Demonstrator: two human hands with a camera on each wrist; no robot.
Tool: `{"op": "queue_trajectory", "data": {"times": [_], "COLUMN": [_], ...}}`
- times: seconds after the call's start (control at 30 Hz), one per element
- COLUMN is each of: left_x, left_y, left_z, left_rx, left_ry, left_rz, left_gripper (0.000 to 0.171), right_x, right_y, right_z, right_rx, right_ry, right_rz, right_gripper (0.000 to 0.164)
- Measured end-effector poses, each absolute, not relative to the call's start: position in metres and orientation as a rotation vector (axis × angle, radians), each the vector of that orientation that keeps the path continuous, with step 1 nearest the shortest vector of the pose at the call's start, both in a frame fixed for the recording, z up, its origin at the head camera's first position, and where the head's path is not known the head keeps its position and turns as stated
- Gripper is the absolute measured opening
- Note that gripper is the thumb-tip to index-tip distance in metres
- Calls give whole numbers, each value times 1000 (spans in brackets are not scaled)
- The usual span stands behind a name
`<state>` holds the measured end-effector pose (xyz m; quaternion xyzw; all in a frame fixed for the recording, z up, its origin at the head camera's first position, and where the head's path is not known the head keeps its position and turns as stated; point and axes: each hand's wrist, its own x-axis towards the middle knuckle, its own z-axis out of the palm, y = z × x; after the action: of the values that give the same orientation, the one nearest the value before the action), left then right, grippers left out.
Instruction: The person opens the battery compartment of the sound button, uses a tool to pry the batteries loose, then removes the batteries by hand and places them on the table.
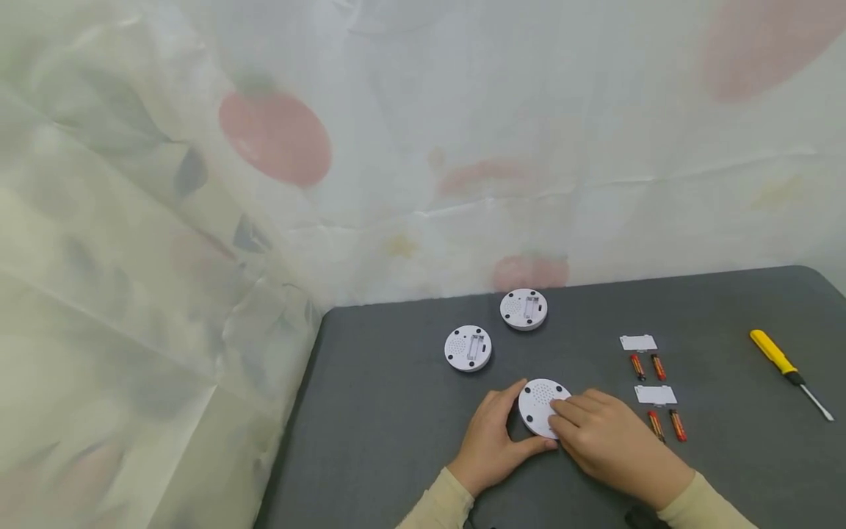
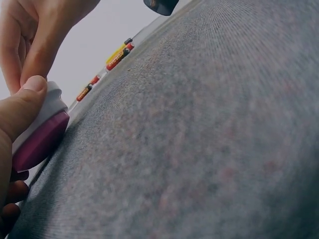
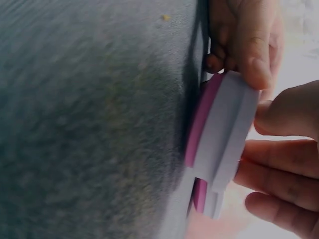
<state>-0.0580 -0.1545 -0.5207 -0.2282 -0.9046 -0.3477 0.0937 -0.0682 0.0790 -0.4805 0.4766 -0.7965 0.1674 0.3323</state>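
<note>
White disc [image 1: 538, 408]: low at the near side of the table [image 1: 383, 441], between the two hands; dotted face up, purple base [image 2: 42, 142] down. Round, so no long axis to speak of.

Left hand [image 1: 488, 441]: thumb and fingers curved about the disc's rim from its left, thumb at the near edge, fingertips at the far edge; grip firm-looking.

Right hand [image 1: 611, 441]: fingers fairly straight and a little spread, tips on the right part of the face. Nothing seen pinched between them (what lies under the tips is hidden). Key relation: the disc lies to the left of the right hand and to the right of the left palm; both hands touch it, so neither is nearer.

Beyond the disc, two similar units, the near unit [image 1: 467, 348] and the far unit [image 1: 523, 308], each with its battery slot [image 1: 475, 347] uncovered.

Right of the hands: two white covers [image 1: 656, 396], each with a pair of batteries [image 1: 678, 425] just nearer the person. Farther right, a yellow-handled screwdriver [image 1: 792, 376]. Behind everything, a printed sheet [image 1: 396, 147].
</note>
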Motion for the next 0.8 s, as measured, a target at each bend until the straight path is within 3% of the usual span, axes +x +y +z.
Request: {"op": "queue_trajectory", "data": {"times": [0.27,0.43,0.53,0.7,0.8], "left_x": [-54,-55,-57,-58,-59], "left_y": [-155,-154,-153,-153,-152], "left_z": [-520,-522,-522,-522,-520], "left_rx": [-667,-673,-677,-659,-653], "left_ry": [-2695,-2669,-2643,-2631,-2638], "left_rz": [-1041,-1042,-1027,-992,-980], "left_gripper": [99,99,99,99,98], "right_x": [-68,-66,-66,-66,-65], "right_y": [74,74,74,71,70], "right_z": [-478,-472,-469,-467,-467], "right_rx": [1276,1300,1316,1332,1327], "right_ry": [-2115,-2198,-2217,-2208,-2198], "right_rz": [451,449,411,349,323], "right_gripper": [54,12,21,16,22]}}
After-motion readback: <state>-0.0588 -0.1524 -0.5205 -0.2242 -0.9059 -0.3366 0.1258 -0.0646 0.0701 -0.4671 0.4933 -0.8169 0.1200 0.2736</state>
